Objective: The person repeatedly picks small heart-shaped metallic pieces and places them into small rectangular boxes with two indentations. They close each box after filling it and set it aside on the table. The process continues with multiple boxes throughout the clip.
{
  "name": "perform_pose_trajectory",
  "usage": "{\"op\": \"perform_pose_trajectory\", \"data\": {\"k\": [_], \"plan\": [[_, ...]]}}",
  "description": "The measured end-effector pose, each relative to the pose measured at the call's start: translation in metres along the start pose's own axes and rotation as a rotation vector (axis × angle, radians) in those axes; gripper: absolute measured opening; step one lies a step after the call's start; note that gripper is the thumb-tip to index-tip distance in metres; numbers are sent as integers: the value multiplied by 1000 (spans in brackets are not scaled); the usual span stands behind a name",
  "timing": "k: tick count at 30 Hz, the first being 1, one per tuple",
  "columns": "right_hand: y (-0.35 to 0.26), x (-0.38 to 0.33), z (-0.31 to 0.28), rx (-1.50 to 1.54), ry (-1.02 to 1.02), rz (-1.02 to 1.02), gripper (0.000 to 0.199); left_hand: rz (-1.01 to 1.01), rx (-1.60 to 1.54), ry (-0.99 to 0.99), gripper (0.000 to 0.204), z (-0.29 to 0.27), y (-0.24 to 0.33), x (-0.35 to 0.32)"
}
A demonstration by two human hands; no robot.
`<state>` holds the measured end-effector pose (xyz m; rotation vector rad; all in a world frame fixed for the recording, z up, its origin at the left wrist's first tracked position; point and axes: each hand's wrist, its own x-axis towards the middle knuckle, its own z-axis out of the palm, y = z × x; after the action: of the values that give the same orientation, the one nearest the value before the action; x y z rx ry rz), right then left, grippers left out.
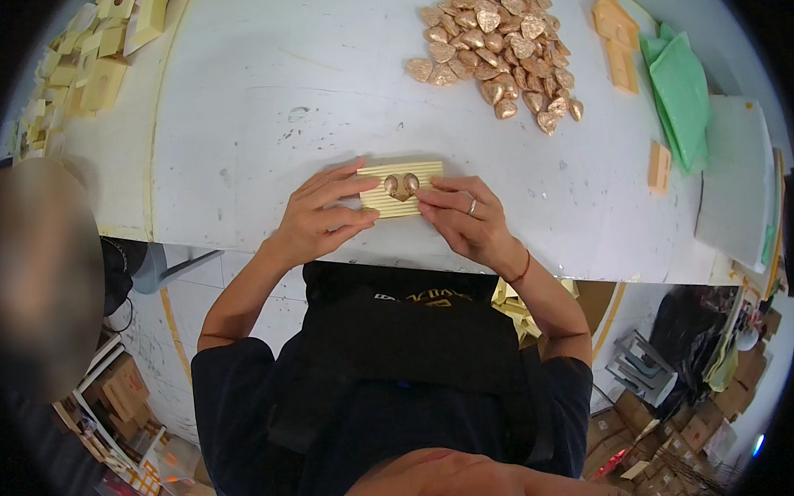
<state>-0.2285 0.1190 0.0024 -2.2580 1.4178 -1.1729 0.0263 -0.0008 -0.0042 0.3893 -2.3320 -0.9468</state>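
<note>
The left hand (pixel 319 217) lies at the centre of the frame with its fingers spread flat, pressing down on the left end of a pale yellow ribbed card (pixel 402 189); it pins the card rather than closing around it. The right hand (pixel 468 217), wearing a ring, comes in from the right, and its fingertips (pixel 430 194) pinch or press at the edge of a gold heart (pixel 402 186) sitting in the middle of the card. Whether that hand grips the heart or only pushes on it cannot be told from here. The card rests on the white counter (pixel 261 104) close to its near edge, with its long axis running left to right across the frame, so each hand meets one short end. The heart lies just left of the right hand's fingertips and just right of the left hand's, about equally near to both, though only the right one touches it. Well apart, in the upper middle-right of the frame, a heap of gold hearts (pixel 497 45) is spread over the counter, straight above the right hand and nearer to it than to the left. Further right lie some orange card pieces (pixel 617 39) and folded green sheets (pixel 682 94); in the upper left corner is a scatter of cream-coloured boxes (pixel 93 57).
</note>
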Motion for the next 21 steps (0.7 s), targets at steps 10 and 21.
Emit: {"op": "perform_pose_trajectory", "data": {"k": [10, 21], "plan": [[7, 5, -22, 314, 4, 226, 26, 1, -64, 21, 15, 4, -6, -2], [0, 6, -29, -54, -99, -33, 27, 64, -11, 6, 17, 3, -1, 2]]}}
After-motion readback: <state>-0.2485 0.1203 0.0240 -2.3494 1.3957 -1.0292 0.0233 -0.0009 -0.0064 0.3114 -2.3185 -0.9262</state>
